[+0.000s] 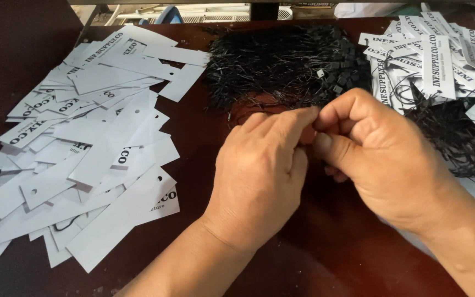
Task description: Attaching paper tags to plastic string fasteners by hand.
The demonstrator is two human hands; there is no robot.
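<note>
Dark reddish-brown wooden table (325, 258), evenly lit.

One head-worn camera looks steeply down and forward from close above the dark counter (204, 143), facing its far edge; the counter fills nearly the whole view, near edge out of sight.

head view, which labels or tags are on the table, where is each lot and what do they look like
Loose tags: spread at the left of the dark table; white rectangles, dark print, a punched hole.
Strung tags: heaped at the far right; white rectangles, dark print, black strings through them.
No packages, signs or screens show.
</note>
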